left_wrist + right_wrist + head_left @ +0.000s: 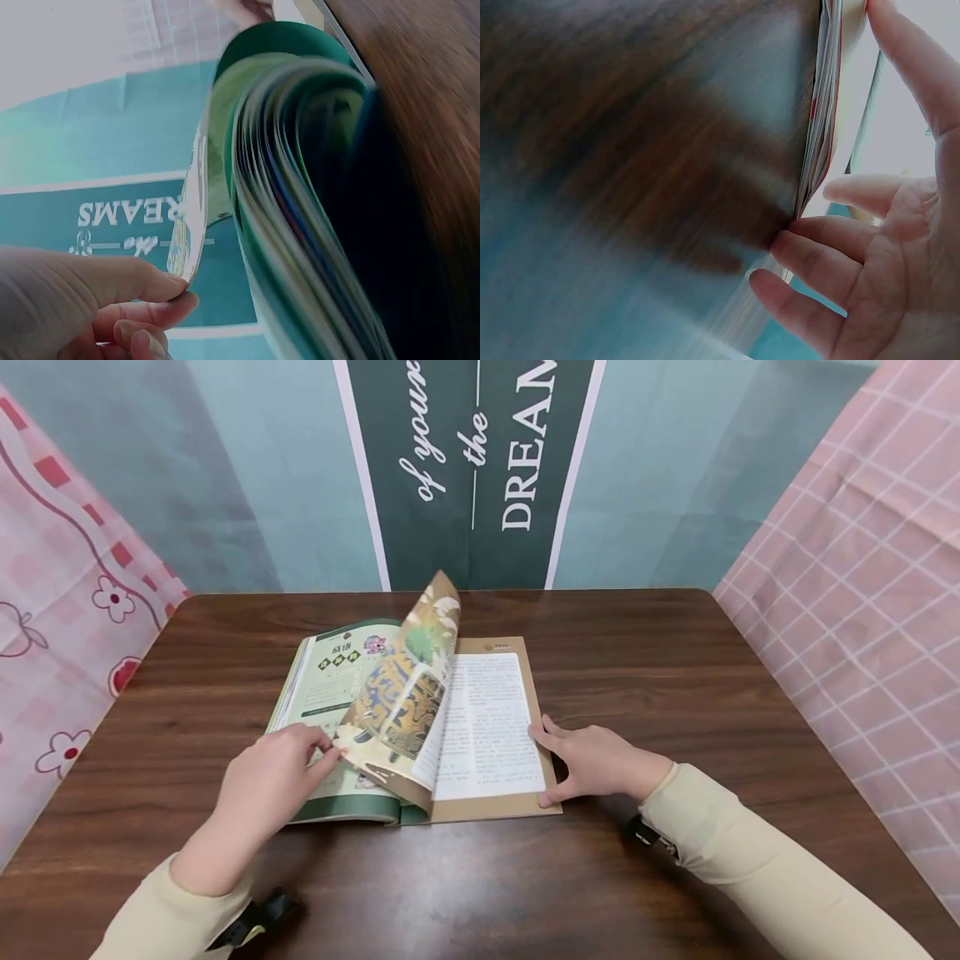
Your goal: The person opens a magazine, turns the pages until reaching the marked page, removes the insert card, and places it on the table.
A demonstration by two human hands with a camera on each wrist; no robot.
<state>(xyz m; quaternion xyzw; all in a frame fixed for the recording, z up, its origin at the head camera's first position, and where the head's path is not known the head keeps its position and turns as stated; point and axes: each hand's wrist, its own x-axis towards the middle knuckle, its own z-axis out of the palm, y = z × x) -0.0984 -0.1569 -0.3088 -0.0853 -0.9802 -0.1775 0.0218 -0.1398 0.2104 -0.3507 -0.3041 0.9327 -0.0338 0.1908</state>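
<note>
An open magazine lies on the table, a green-bordered page at left and a brown-bordered text page at right. One page with a colourful picture stands lifted and curved between the two sides. My left hand pinches its lower corner between thumb and fingers. In the left wrist view that pinch shows at the edge of the page, beside the bent stack of pages. My right hand rests at the magazine's right edge, thumb by the lower corner. In the right wrist view its fingers touch the page edges.
The dark wooden table extends around the magazine. Behind it hangs a teal cloth with a dark green lettered band. Pink cloths stand along both sides. Black straps sit at both wrists, near the sleeve cuffs.
</note>
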